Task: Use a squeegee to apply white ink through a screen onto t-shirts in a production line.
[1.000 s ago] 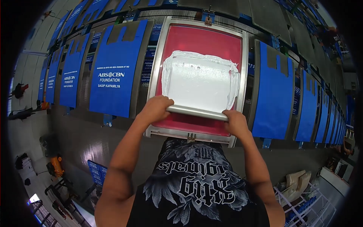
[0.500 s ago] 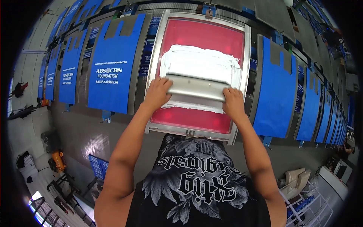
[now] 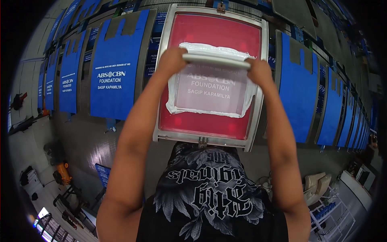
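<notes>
My left hand and my right hand are closed on opposite ends of a wide squeegee, a pale metal bar held across the upper part of a screen-printing frame. The frame has silvery metal sides and a red mesh. White ink lies in a thick ridge beyond the squeegee and along the sides and lower edge of a rectangle. Within that rectangle, nearer to me than the squeegee, the mesh has only a thin film, and pale lettering shows through it.
Left of the frame, a blue panel with white print lies on a board, with similar panels past it. On the right, blue panels without visible print run in a row. A metal clamp sits at the frame's far edge.
Both hands have pushed the squeegee away from me, to the far part of the screen. The thick white layer in the middle is now thin, and the lettering shows.
</notes>
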Action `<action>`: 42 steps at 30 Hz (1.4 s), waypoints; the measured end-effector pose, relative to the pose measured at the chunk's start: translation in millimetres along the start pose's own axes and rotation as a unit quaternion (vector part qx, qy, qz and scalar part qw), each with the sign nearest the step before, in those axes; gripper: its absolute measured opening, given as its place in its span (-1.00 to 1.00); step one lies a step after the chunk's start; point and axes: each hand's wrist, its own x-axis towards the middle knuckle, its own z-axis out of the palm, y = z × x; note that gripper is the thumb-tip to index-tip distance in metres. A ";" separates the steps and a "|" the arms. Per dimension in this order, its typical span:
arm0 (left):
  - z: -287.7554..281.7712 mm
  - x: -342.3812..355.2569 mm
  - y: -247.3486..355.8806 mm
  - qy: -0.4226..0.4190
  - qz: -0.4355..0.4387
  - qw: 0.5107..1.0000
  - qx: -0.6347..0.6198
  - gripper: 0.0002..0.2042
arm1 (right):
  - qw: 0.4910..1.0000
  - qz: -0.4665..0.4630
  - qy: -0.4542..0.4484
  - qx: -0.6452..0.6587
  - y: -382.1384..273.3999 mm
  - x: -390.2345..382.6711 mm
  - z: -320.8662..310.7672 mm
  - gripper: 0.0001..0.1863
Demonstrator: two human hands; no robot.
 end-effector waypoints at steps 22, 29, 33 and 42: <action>-5.6 -114.0 -1.1 -0.080 -0.001 0.996 -0.029 -0.70 | 0.976 0.070 -0.207 0.021 -63.6 -96.3 -33.9 -0.58; 30.5 -126.5 -0.4 0.012 0.023 0.999 -0.044 -0.68 | 0.996 0.046 -0.008 0.082 -60.0 -122.6 12.6 -0.63; 4.4 -4.6 -6.1 0.044 0.054 0.998 0.008 -0.74 | 0.996 0.043 -0.072 0.009 -3.2 -8.6 3.7 -0.62; -38.1 -63.4 26.7 0.352 0.048 0.935 -0.012 -0.69 | 0.982 0.048 -0.150 0.101 17.4 60.8 -64.3 -0.53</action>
